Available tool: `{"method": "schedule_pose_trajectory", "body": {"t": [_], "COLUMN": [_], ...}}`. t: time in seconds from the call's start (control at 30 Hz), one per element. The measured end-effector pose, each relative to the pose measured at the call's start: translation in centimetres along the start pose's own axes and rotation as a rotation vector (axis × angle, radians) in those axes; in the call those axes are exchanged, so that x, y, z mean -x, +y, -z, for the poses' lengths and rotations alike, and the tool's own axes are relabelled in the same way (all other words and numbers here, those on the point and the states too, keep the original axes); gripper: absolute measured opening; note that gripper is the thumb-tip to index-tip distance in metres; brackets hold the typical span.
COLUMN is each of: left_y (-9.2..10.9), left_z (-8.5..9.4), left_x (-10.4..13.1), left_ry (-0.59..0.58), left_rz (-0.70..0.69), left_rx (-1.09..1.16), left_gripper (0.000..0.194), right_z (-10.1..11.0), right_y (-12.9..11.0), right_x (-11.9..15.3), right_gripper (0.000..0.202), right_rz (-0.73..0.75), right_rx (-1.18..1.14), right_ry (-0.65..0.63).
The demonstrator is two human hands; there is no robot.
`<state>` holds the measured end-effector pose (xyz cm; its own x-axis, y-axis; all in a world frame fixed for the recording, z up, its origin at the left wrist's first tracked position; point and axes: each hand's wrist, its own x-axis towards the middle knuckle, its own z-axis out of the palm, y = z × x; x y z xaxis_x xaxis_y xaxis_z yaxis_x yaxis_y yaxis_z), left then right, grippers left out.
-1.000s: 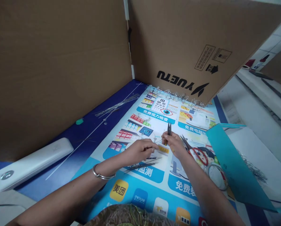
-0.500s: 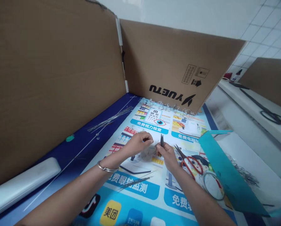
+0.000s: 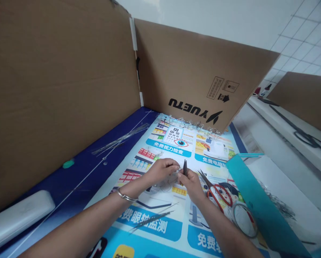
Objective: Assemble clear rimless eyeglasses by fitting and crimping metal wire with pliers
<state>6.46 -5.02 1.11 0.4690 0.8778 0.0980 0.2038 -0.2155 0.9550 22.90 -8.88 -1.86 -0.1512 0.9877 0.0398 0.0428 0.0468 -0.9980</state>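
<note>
My right hand [image 3: 192, 183] is closed around small pliers, their dark pointed jaws [image 3: 185, 166] sticking up past the fingers. Close against it, my left hand [image 3: 162, 171] has its thumb and fingers pinched together at a small pale piece, too small to name. Below the hands, a loose clear or whitish thing [image 3: 164, 186] lies on the printed mat, partly hidden by the left hand. Nearer to me rests a bundle of thin dark wires [image 3: 151, 220]. Scissors with red handles [image 3: 221, 195] lie to the right of my right hand.
Cardboard panels [image 3: 203, 71] wall the left and back. Small wire pieces [image 3: 190, 123] line the back panel's foot. Long thin wires [image 3: 120, 139] lie at left. Right are a round clear-rimmed thing [image 3: 243, 219], a teal strip [image 3: 261, 204] and a wire heap [image 3: 280, 202].
My left hand has moved right and its fingertips now meet those of my right hand. The right hand keeps the pliers nearly in place. The view has shifted slightly.
</note>
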Motion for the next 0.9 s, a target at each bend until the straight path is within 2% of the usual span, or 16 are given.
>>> {"method": "schedule_pose_trajectory", "body": {"t": [0.23,0.4,0.47,0.6,0.67,0.77,0.9], "left_y": [0.1,0.2,0.0,-0.8,-1.2,-1.7,-1.9], "left_z": [-1.1,-0.6,0.1,1.4,1.6,1.5,1.2], "left_x": [0.4,0.2,0.0,-0.5,-0.6,-0.6,-0.5], "left_ry": [0.088,0.221,0.243,0.242,0.235,0.186,0.123], "left_rz": [-0.037,0.011,0.068,0.169,0.194,0.214,0.214], "left_rx": [0.012,0.239,0.354,0.497,0.507,0.513,0.523], "left_gripper": [0.018,0.022,0.026,0.028,0.029,0.029,0.027], "right_z": [-0.1,0.2,0.9,2.3,2.7,2.8,2.7], "right_y": [0.3,0.0,0.0,0.2,0.2,-0.2,-0.7], "right_x": [0.0,0.0,-0.2,-0.7,-0.8,-0.6,-0.4], "right_gripper": [0.019,0.019,0.017,0.016,0.017,0.019,0.021], "right_rz": [0.009,0.03,0.094,0.429,0.511,0.57,0.655], "right_rx": [0.045,0.124,0.263,0.936,1.163,1.371,1.487], "right_ry": [-0.006,-0.001,0.036,0.116,0.124,0.13,0.12]}}
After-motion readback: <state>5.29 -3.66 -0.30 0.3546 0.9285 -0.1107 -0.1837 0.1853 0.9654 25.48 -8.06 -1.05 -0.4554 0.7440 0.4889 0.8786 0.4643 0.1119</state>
